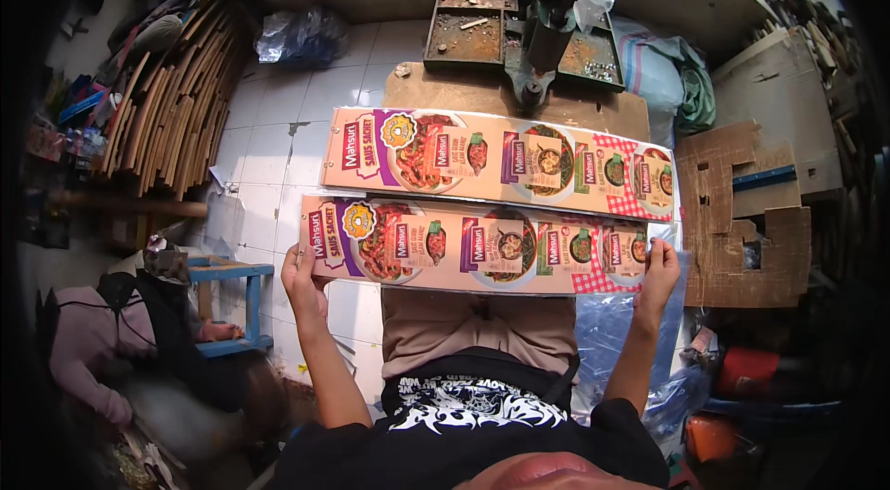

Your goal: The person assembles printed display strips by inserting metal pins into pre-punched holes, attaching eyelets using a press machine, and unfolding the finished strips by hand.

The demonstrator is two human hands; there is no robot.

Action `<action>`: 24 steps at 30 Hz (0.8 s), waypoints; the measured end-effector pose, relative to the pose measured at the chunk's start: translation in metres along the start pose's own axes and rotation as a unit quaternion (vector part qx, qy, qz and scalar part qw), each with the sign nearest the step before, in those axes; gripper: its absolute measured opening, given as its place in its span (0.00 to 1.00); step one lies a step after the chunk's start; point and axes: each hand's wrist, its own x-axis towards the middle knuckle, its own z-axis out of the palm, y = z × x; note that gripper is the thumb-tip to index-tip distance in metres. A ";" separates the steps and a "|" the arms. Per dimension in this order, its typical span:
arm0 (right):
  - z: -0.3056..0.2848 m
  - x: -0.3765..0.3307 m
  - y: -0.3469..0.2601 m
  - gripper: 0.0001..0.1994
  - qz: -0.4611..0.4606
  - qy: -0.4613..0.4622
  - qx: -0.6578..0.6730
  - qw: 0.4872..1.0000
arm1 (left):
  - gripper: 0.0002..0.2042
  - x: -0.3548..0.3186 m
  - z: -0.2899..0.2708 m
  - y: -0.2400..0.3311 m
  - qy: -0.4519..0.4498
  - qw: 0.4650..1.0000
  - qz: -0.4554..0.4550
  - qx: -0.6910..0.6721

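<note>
A long printed sign strip (454, 275) with food pictures on a peach ground stretches across in front of my body. My left hand (306, 284) grips its left end, and my right hand (660, 275) pinches the right end between thumb and fingers. Just beyond it lies a second, matching sign strip (496, 142), resting on a brown board (436, 87) below a dark metal hand press (549, 36). The far edge of the held strip meets or slightly overlaps the near edge of the other. Small round marks show at the second strip's left end.
Compartment trays (468, 31) with small bits flank the press. Stacked brown boards (176, 110) lean at the left, near a blue stool (246, 305) and another person (102, 342). Clear plastic sheeting (612, 342) lies at my right, below a cut brown board (742, 221).
</note>
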 end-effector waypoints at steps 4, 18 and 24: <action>0.004 0.000 0.008 0.09 -0.031 -0.007 -0.014 0.999 | 0.10 0.007 -0.004 -0.002 -0.001 1.000 -0.002 0.019; 0.005 -0.006 -0.013 0.10 -0.103 0.025 -0.275 0.956 | 0.18 0.021 -0.015 0.022 -0.056 0.930 0.062 0.357; 0.013 -0.004 -0.007 0.09 -0.130 0.062 -0.255 0.956 | 0.12 0.050 -0.021 0.018 -0.139 0.952 0.073 0.261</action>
